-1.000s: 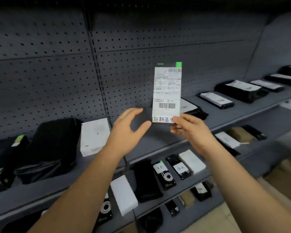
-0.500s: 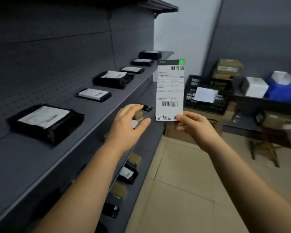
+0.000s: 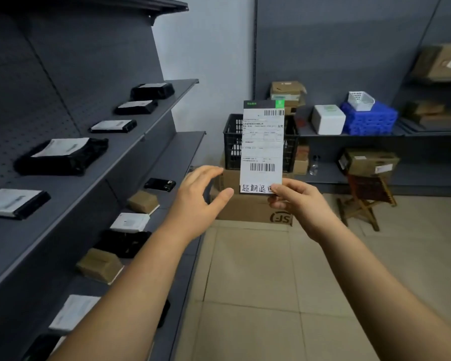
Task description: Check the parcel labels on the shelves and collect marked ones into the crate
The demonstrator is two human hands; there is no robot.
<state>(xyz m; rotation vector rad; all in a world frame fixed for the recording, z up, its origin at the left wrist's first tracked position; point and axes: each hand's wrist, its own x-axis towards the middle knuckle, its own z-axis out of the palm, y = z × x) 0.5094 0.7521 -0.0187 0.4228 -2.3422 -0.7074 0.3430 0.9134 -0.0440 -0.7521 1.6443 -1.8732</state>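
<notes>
My right hand (image 3: 294,201) pinches the lower right corner of a flat parcel (image 3: 262,147), held upright in front of me. Its white shipping label faces me, with barcodes, a green top corner and handwritten characters along the bottom. My left hand (image 3: 202,198) hovers just left of the parcel with fingers relaxed, not touching it. Behind the parcel a black plastic crate (image 3: 232,142) sits on a brown cardboard box (image 3: 248,207) on the floor. Grey shelves (image 3: 94,178) on the left carry several black, white and brown parcels, such as a black one with a white label (image 3: 60,156).
A low grey shelf along the back wall holds a white box (image 3: 328,119), a blue crate (image 3: 370,118) with a white basket on it, and cardboard boxes. A wooden stool (image 3: 367,199) carrying a box stands at the right. Tiled floor stretches ahead.
The view has swung right, from facing the shelves to looking along the aisle towards the crate. The parcel stays upright in my right hand; my left hand stays beside it.
</notes>
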